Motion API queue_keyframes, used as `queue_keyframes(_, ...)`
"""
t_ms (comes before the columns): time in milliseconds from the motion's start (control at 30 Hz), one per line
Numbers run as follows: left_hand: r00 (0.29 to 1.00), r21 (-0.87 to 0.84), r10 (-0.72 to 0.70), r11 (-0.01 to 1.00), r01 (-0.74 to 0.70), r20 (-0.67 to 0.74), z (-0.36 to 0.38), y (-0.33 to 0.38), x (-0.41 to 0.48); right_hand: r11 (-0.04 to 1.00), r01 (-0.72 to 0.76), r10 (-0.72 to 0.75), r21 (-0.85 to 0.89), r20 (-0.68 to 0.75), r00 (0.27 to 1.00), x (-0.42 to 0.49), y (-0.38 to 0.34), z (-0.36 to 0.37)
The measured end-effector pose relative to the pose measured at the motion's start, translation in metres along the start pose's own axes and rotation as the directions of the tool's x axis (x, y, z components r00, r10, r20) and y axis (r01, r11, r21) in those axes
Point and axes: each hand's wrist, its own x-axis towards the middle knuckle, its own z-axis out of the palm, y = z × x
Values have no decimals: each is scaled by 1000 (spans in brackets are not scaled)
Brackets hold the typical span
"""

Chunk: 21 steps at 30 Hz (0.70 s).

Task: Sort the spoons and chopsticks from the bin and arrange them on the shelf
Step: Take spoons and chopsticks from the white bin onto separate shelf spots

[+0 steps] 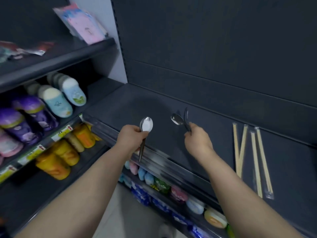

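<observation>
My left hand (131, 137) grips a metal spoon (146, 124) by its handle, bowl up, over the front edge of the dark shelf (120, 107). My right hand (197, 137) holds two metal spoons (177, 119) by their handles, bowls raised above the shelf surface. Two pairs of wooden chopsticks (240, 148) in clear sleeves lie on the shelf to the right, with another pair (260, 160) beside them. The bin is out of view.
Slippers (51, 98) fill the shelf unit on the left, with yellow and orange items (65, 152) below them. Colourful packaged goods (161, 186) sit on the lower shelf under my arms. A pink packet (82, 21) leans at the top left.
</observation>
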Motion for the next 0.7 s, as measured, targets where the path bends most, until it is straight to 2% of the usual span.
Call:
queue_keyframes(367,998,184,29,983,-17,-59,-33,20,114,989,129,-119,-79,114,986,106,-71,56)
queue_keyframes(567,1000,241,16,970,-12,-16,-36,22,159,980,44,-11,-193,167,986,133,-97,76)
queue_keyframes(700,999,378,40,924,-49,31,-38,20,182,952,51,5,-300,185,983,132,-104,90)
